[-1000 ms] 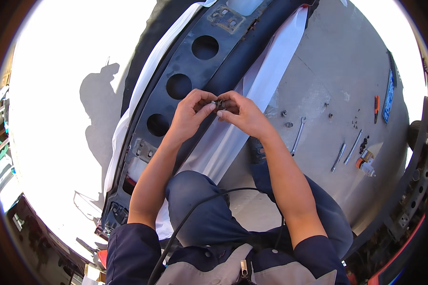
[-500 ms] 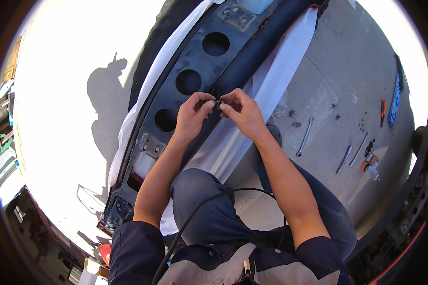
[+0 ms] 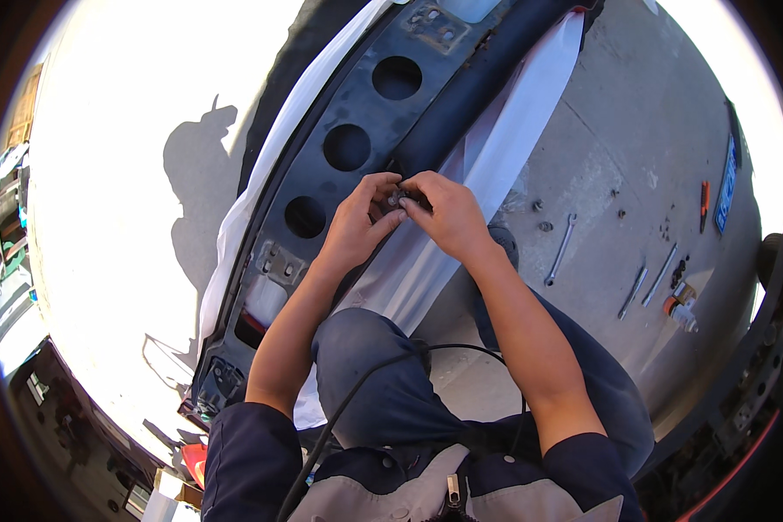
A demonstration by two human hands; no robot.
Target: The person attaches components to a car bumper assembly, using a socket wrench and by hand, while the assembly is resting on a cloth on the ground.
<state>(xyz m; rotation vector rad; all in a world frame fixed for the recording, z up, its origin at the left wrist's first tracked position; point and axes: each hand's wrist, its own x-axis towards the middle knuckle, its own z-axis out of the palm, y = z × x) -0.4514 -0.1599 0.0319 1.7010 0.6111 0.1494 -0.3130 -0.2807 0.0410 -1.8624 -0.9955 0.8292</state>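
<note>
Both of my hands meet above a long car bumper part with a dark metal beam [image 3: 374, 113] that has round holes. My left hand [image 3: 357, 224] pinches a small dark metal fastener [image 3: 397, 198] between thumb and fingers. From the other side, my right hand [image 3: 449, 216] closes its fingertips on the same piece. Fingers hide most of it, so its exact kind cannot be made out. Under my hands runs a dark, rounded strip [image 3: 448, 122] along the beam, with white sheeting [image 3: 531, 96] beside it.
On the concrete floor to the right lie a combination wrench [image 3: 562, 250], two slim metal rods [image 3: 659, 274], several small fasteners [image 3: 545, 226], an orange-handled tool [image 3: 704, 207], a power tool [image 3: 680, 311] and a blue plate [image 3: 726, 183]. A black cable [image 3: 370, 378] loops over my legs.
My fingers have shifted around the small fastener, the left thumb now lower and the right fingers curled further over it. The view has moved slightly; the bumper part stays put.
</note>
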